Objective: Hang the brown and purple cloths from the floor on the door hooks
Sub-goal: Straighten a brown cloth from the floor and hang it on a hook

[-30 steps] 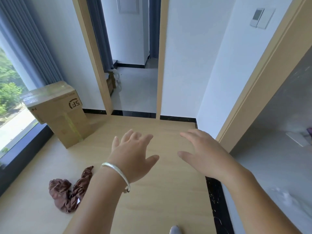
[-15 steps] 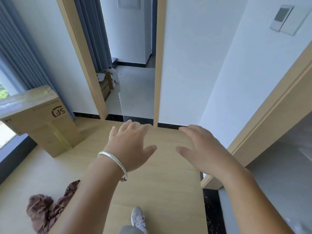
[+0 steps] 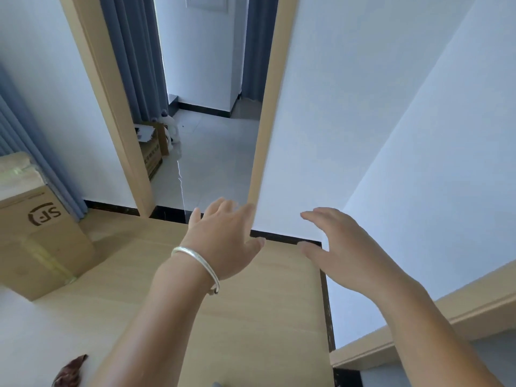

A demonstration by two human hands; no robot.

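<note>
Only a corner of the brown cloth shows, lying on the wooden floor at the bottom left edge of the head view. My left hand, with a silver bracelet on the wrist, is held out in mid-air with straight, spread fingers and holds nothing. My right hand is stretched forward beside it, fingers relaxed and empty. Both hands hover well above and to the right of the cloth. No purple cloth and no door hooks are in sight.
A cardboard box stands on the floor at the left beside grey curtains. Straight ahead an open doorway leads to a tiled room with a small box and a bottle. A wooden door frame crosses the lower right.
The view has swung up and to the right. The brown cloth and the cardboard box slid toward the lower left, and the cloth is almost out of frame. Both hands stay outstretched and empty.
</note>
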